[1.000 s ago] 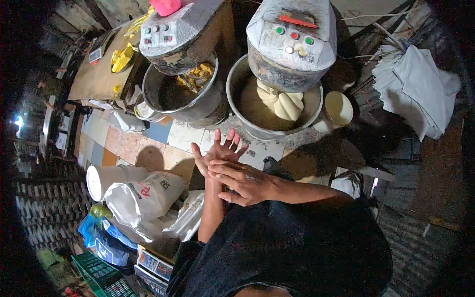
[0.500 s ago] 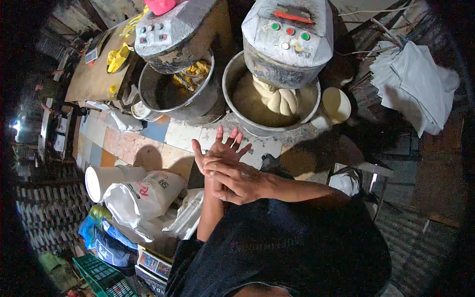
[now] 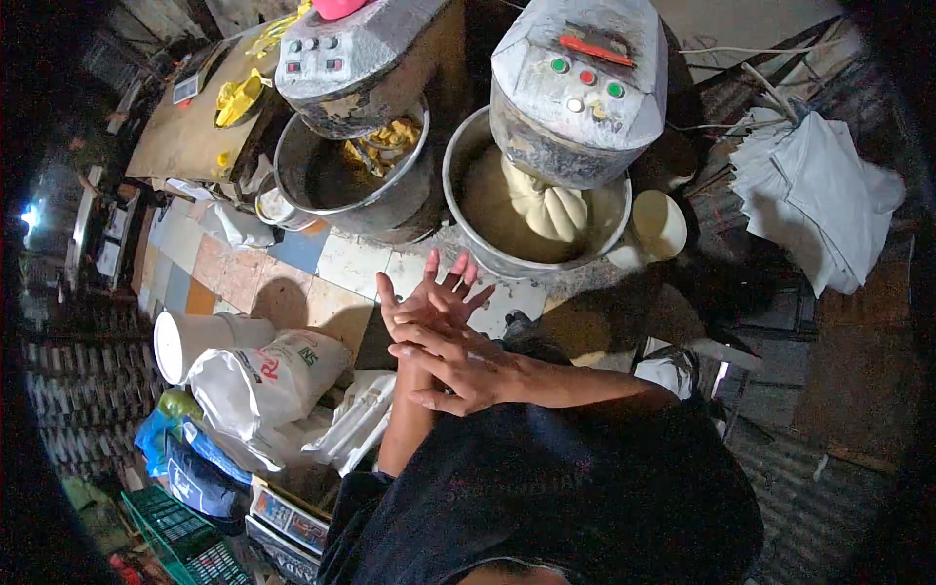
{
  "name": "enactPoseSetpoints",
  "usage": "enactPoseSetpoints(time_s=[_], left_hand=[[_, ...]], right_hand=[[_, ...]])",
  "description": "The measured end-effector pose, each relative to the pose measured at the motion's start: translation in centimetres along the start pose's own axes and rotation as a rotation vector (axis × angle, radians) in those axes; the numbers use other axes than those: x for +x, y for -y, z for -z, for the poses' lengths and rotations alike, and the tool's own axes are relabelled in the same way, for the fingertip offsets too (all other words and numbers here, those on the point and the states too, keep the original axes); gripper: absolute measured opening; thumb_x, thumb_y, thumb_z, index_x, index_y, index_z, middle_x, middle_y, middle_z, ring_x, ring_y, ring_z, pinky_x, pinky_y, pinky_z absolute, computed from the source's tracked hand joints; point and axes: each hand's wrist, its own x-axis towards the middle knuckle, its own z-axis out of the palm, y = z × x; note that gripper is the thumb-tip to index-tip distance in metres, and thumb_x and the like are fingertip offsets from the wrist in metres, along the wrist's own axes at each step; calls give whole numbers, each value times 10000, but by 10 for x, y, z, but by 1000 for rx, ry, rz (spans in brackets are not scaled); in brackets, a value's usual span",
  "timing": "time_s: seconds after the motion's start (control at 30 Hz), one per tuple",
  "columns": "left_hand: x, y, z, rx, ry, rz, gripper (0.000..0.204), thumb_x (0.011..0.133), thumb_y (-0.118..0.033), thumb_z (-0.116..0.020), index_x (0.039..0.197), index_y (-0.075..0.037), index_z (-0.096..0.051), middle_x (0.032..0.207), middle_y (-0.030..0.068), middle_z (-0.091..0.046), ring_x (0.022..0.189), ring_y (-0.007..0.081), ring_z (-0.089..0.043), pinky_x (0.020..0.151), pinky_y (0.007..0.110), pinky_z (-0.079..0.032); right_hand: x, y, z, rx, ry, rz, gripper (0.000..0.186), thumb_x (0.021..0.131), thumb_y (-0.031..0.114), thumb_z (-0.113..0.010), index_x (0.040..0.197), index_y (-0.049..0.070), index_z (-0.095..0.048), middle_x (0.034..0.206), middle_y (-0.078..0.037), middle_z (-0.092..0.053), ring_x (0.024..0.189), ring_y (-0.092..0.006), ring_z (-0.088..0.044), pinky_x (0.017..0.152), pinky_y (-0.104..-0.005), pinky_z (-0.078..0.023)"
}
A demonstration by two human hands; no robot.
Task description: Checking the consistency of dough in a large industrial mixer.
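My left hand (image 3: pixel 434 292) is held up in front of me, palm showing and fingers spread, with nothing in it. Across its lower palm and wrist lies my right hand (image 3: pixel 450 367), fingers apart and touching the skin; it holds no object. Beyond them stands a dough mixer (image 3: pixel 583 88) with coloured buttons on its grey head. Its metal bowl (image 3: pixel 466 226) contains a thick pale mass of dough (image 3: pixel 546 210), bunched in folds under the mixer head. My hands are apart from the bowl.
A second mixer (image 3: pixel 356 63) at the left has yellow material (image 3: pixel 390 141) in its bowl. A pale bucket (image 3: pixel 659 224) is right of the dough bowl. White sacks (image 3: pixel 283 375), a white tub (image 3: pixel 195 343) and a green crate (image 3: pixel 185 536) crowd the left; white sheets (image 3: pixel 829 190) hang right.
My right hand has slid slightly left and down over my left wrist, its thumb now extended. The dough has turned a little in the bowl. The whole view has shifted slightly.
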Motion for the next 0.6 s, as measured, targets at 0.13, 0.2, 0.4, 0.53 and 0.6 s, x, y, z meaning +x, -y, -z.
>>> enactPoseSetpoints(time_s=[0.13, 0.2, 0.4, 0.53, 0.6], left_hand=[[1, -11, 10, -23, -3, -21, 802, 723, -758, -407, 1187, -112, -510, 1261, 191, -450, 1187, 339, -408, 1054, 619, -144], [1, -14, 10, -31, -19, -13, 799, 727, -754, -403, 1185, -108, -510, 1258, 193, -450, 1178, 341, -416, 1055, 616, -143], [7, 5, 1, -31, -49, 20, 826, 701, -780, -408, 1174, -115, -532, 1264, 181, -454, 1191, 328, -397, 1060, 610, -134], [11, 10, 12, -51, 65, 69, 853, 676, -808, -410, 1194, -144, -546, 1291, 150, -456, 1197, 302, -397, 1061, 610, -135], [13, 8, 12, -4, -3, 49, 847, 688, -808, -379, 1189, -146, -548, 1281, 148, -464, 1193, 303, -410, 1063, 609, -136]], right_hand=[[-6, -1, 5, 1, 28, -3, 496, 825, 345, -571, 1145, -29, -514, 1241, -229, -411, 1215, -376, -397, 1053, -514, -228], [-8, 0, 7, 133, 27, -77, 536, 830, 367, -556, 1188, -29, -497, 1280, -235, -375, 1241, -379, -363, 1046, -536, -211], [-5, -2, 18, -4, 95, -20, 644, 833, 385, -549, 1336, 16, -392, 1407, -243, -266, 1315, -379, -263, 1058, -532, -187], [1, -5, 18, -8, 89, -43, 654, 833, 388, -540, 1365, 50, -369, 1431, -233, -240, 1331, -373, -240, 1066, -533, -172], [-2, -7, 21, -21, 127, -68, 643, 835, 396, -532, 1366, 69, -374, 1438, -220, -234, 1329, -365, -246, 1066, -531, -175]])
